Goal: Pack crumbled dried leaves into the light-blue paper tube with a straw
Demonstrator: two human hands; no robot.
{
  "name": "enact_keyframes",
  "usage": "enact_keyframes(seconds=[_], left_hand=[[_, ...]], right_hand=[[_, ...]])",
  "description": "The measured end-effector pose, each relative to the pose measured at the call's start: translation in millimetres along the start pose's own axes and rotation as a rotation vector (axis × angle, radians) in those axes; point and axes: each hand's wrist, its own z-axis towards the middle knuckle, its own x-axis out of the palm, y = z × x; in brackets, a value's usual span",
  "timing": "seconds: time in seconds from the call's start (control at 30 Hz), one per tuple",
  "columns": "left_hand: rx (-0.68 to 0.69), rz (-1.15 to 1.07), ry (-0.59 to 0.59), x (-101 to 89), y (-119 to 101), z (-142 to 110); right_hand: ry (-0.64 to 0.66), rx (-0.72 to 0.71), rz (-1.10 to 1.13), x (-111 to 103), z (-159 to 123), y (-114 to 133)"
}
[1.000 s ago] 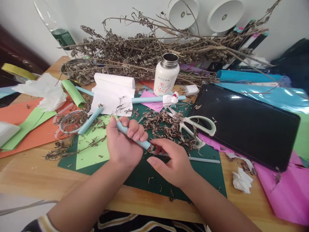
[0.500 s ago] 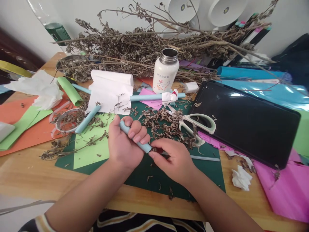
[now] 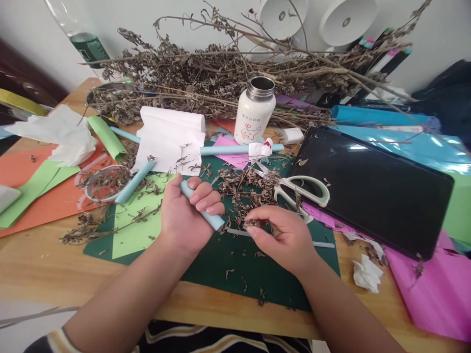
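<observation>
Blue tube (image 3: 213,219) in left hand (image 3: 187,218), dried leaves (image 3: 251,223) in right hand (image 3: 282,239).
Left of the scissors (image 3: 284,182), the left hand wraps the tube, likely light and crushable, best held mid-length; the right hand pinches the leaves, probably brittle.

Craft desk noted, most likely in a home; little of the room is shown. A wooden worktop (image 3: 33,267) is set against a plain pale wall (image 3: 228,10). Its middle is covered by a dark green sheet (image 3: 221,279), over which dried leaf bits (image 3: 245,189) are scattered; scissors (image 3: 285,182) are laid among them. Orange paper (image 3: 47,206) and magenta paper (image 3: 430,299) are spread at either side. Dried stalks (image 3: 191,68) are heaped along the back. Everyday belongings are mixed in: lamp-like white bowls (image 3: 274,22), a cartoon-printed bottle (image 3: 253,115), crumpled tissue (image 3: 368,273).
</observation>
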Motion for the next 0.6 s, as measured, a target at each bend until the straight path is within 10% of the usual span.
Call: enact_keyframes(seconds=[0.3, 0.6], left_hand=[[0.148, 1.058, 0.509, -12.1, 30, -21], [0.295, 1.524, 0.707, -11.4, 40, -23]], right_hand=[[-0.195, -0.070, 0.452, -16, -2, -14], [0.104, -0.030, 0.733, 1, -8, -3]])
